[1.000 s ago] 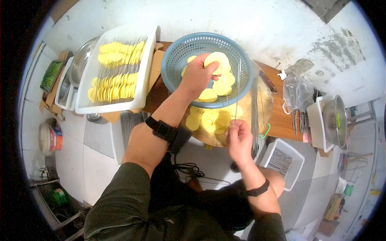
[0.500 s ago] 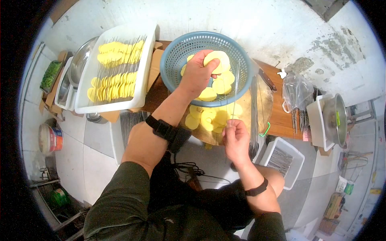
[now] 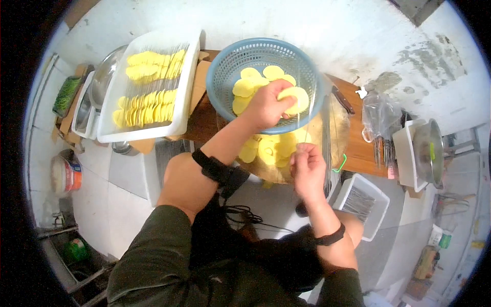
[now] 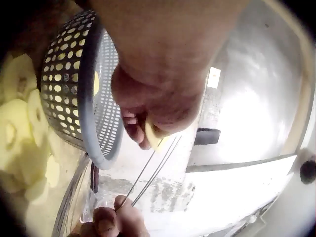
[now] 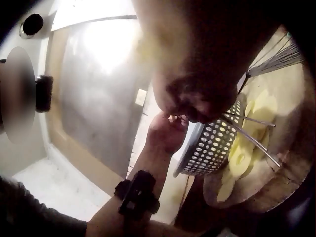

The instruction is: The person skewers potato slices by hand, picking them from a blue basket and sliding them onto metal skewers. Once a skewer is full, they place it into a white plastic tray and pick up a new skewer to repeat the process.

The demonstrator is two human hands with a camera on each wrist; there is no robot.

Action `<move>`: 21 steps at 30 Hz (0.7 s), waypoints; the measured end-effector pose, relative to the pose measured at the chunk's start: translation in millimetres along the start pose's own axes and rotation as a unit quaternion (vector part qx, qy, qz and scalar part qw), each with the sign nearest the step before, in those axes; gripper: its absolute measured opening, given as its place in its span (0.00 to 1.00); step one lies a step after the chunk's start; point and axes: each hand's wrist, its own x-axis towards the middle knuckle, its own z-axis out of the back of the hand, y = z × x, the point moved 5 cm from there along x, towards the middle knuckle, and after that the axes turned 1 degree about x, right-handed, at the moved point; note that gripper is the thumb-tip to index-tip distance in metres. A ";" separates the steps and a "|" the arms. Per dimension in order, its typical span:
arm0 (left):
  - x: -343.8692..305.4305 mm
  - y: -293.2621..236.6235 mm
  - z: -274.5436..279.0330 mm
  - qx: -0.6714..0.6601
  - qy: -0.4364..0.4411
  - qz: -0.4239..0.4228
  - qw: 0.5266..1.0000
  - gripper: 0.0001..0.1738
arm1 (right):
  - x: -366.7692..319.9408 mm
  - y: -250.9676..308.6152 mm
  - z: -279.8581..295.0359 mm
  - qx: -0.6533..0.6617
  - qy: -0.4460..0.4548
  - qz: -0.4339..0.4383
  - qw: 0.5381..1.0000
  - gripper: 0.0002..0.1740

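Note:
My left hand [image 3: 268,106] grips a round, thin yellow slice [image 3: 297,101], which looks like potato, over the near right side of the blue-grey colander [image 3: 219,102]. More slices [image 3: 250,84] lie inside the colander. Lower and to the right, my right hand [image 3: 309,171] pinches thin metal skewers [image 4: 143,180] near their lower ends. In the left wrist view the skewers' far ends come right up to the slice's edge. Below the colander, several slices [image 3: 268,149] overlap on a round wooden board [image 3: 335,128].
At left, a white tray [image 3: 179,125] holds rows of skewered slices. A knife [image 3: 342,100] lies behind the board, with a plastic bag [image 3: 381,115] to its right. Loose skewers fill a low white bin [image 3: 376,220]. A metal bowl [image 3: 427,153] stands far right.
My left hand has come right and toward me with the slice, closer to the skewers, uncovering slices in the colander. My right hand keeps its pinch and has shifted slightly up and right.

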 end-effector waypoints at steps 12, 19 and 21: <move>70.1 -18.2 86.9 0.288 0.037 0.170 0.942 0.16 | 22.1 41.4 52.1 0.037 -0.053 0.042 0.997 0.07; 57.9 43.6 68.3 0.750 0.355 0.182 0.528 0.27 | 23.6 41.5 67.5 0.068 -0.051 0.063 0.994 0.08; 60.5 53.4 63.7 0.757 0.363 0.227 0.494 0.30 | 22.4 43.5 69.2 0.059 -0.063 0.059 0.995 0.08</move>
